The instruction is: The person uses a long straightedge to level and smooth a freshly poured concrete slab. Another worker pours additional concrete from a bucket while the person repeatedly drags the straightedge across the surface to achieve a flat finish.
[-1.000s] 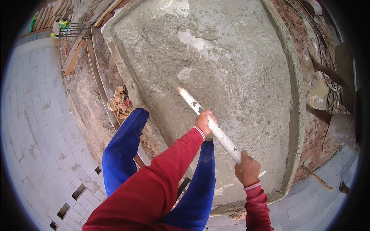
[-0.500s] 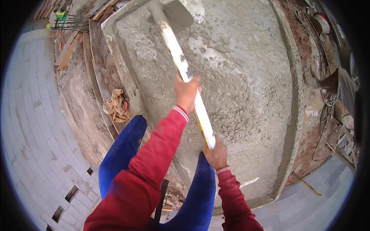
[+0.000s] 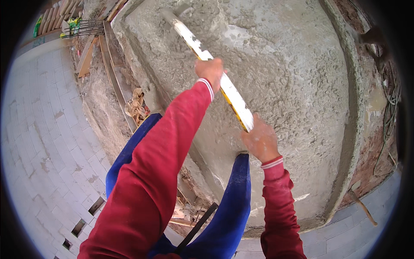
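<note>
A long hoe handle (image 3: pixel 236 97), white with worn yellow edges, slants from my hands toward the far left. My left hand (image 3: pixel 210 73) is closed round the middle of it. At its near end my right hand (image 3: pixel 261 139) is closed too. The grey hoe head (image 3: pixel 183 10) is at the far end, down in the wet mortar (image 3: pixel 284 95); most of its blade is blurred or hidden. That mortar is lumpy and pitted, spread inside a shallow bed with a raised rim (image 3: pixel 354 86).
Wooden boards (image 3: pixel 113 80) and a crumpled brown bag (image 3: pixel 137 107) lie along the left side. Steel bars (image 3: pixel 88 27) stick out at the far left. Grey paving (image 3: pixel 56 129) is on the left. A wooden-handled tool (image 3: pixel 364 209) and coiled cables (image 3: pixel 390 99) lie on the right.
My right hand has moved up and away with the handle's near end, and the handle tilts more to the left. The hoe blade, seen broad before, has turned or sunk into the mortar. My view has shifted.
</note>
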### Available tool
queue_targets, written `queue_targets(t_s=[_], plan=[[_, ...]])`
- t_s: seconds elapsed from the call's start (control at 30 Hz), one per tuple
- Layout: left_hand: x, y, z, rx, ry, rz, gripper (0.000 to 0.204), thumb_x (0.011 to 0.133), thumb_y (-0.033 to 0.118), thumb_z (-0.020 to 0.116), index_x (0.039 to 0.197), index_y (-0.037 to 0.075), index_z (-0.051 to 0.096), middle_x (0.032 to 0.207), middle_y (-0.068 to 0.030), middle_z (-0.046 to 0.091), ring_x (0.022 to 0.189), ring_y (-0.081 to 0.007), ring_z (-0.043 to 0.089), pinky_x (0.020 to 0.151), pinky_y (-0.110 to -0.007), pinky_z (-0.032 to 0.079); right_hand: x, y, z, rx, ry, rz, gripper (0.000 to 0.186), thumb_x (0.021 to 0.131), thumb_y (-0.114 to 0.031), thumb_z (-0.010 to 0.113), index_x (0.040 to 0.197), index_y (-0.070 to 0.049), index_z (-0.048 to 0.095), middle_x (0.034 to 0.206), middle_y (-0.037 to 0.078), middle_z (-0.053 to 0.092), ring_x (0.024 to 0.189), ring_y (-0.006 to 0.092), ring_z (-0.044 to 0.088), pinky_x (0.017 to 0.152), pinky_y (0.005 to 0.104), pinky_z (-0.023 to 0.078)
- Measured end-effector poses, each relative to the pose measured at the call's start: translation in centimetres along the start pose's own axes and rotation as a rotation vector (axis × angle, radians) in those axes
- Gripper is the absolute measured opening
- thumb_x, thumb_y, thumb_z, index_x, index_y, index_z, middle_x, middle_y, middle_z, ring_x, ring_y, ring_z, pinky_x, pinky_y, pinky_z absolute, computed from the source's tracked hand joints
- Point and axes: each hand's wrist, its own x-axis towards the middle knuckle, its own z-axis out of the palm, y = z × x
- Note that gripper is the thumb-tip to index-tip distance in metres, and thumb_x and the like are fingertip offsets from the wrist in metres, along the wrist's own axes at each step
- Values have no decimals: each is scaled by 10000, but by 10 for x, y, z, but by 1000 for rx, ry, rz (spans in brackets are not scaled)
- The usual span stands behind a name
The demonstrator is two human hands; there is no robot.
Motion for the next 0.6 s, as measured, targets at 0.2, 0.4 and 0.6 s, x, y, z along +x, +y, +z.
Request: queue_targets(t_s=[0.2, 0.4, 0.6], plan=[[-163, -50, 63, -246, -185, -295, 142, 801, -16, 612, 911, -12, 523, 775, -110, 549, 541, -213, 572, 483, -384, 501, -141, 65, -115, -196, 51, 147, 476, 735, -165, 683, 1168, 3, 578, 878, 256, 673, 812, 446, 664, 738, 514, 537], [-288, -94, 74, -570, -640, -920, 181, 788, 83, 686, 899, 70, 544, 768, -84, 553, 631, -229, 586, 593, -398, 529, -275, 62, -164, -431, 143, 390, 304, 656, -107, 694, 922, -33, 566, 684, 241, 633, 669, 461, 642, 624, 522, 527], [-266, -72, -18, -320, -451, -631, 261, 738, -20, 692, 924, 45, 520, 742, -63, 586, 553, -165, 586, 490, -297, 517, -274, 60, -34, 150, 107, 452, 282, 700, -122, 712, 945, -19, 618, 740, 182, 679, 685, 295, 705, 648, 422, 540]])
